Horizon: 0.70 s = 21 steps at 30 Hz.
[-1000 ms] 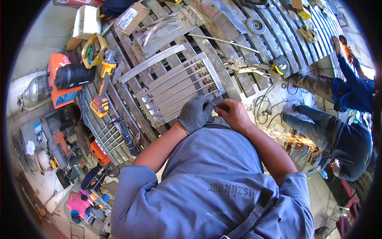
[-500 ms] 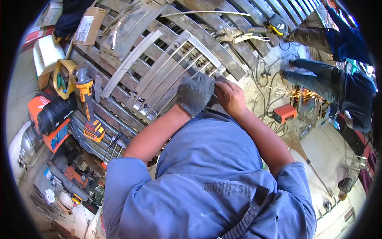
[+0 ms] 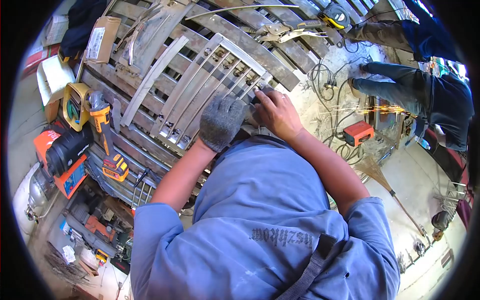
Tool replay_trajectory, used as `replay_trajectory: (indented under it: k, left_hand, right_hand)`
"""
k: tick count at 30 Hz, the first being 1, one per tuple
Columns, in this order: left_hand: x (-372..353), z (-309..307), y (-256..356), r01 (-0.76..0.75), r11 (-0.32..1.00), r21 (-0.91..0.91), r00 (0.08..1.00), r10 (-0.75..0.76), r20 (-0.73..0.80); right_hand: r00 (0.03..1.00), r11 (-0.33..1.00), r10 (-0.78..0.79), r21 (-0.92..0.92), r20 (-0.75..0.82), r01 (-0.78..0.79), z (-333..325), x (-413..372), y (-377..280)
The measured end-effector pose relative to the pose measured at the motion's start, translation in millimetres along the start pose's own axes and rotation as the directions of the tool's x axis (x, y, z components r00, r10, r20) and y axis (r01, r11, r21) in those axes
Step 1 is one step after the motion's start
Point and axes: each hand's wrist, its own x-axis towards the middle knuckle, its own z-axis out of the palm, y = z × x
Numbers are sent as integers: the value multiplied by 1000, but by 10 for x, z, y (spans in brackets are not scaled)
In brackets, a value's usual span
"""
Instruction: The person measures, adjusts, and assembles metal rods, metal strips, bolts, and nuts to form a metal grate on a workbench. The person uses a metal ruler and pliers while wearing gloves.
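Observation:
My left hand (image 3: 221, 122), in a dark grey knitted glove, is at the near edge of a metal grille (image 3: 212, 82). Its fingers curl down and their tips are hidden, so what they hold cannot be made out. Bare and just right of it, my right hand (image 3: 277, 114) is closed at the grille's near right corner, around something dark that is mostly hidden. The grille has a flat frame, several thin parallel rods and small fittings at both ends. It lies on a slatted metal surface (image 3: 145, 127).
Left are an angle grinder (image 3: 106, 132), a yellow container (image 3: 76, 106), a cardboard box (image 3: 102, 40) and an orange-black case (image 3: 65, 155). Beyond the grille lie locking pliers (image 3: 282, 32) and a tape measure (image 3: 335, 16). Right are cables, a red box (image 3: 358, 133), sparks and people (image 3: 425, 92).
The view has shifted, and the grille and tools appear slightly lower left. My hands have moved a little apart. The right index finger now reaches toward the grille's corner.

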Motion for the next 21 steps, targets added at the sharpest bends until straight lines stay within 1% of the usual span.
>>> replay_trajectory:
  k: [2, 5, 8, 11, 14, 17, 20, 21]
  left_hand:
    - [-37, -79, -17, -19, 1000, 9, 1000, 19, -8]
    - [-70, -61, -15, 106, 994, 37, 994, -105, -44]
    - [-98, -80, -51, 73, 991, 114, 997, -76, 15]
    - [-62, -148, -69, -70, 984, 164, 997, 62, 54]
    - [-52, -61, -37, 65, 992, 104, 997, -67, 25]
    - [-14, -99, 13, 195, 981, -19, 981, -195, 4]
    - [31, -138, -15, 220, 972, -84, 973, -225, -60]
    - [51, -165, -44, 220, 973, -75, 971, -225, -80]
  right_hand:
    - [997, 999, 11, -50, 71, -7, -28, 4, -13]
    - [995, 990, 11, -143, 95, 3, -17, -1, -20]
    - [997, 991, 13, -134, 79, -2, -54, 10, -49]
    - [997, 993, 42, -113, 72, -34, -84, 25, -91]
    - [985, 988, 106, -128, 138, -88, -149, 68, -156]
    - [974, 972, 133, -216, 185, -92, -162, 85, -198]
    - [974, 965, 102, -256, 202, -48, -181, 74, -204]
    - [974, 968, 94, -248, 206, -41, -180, 71, -185]
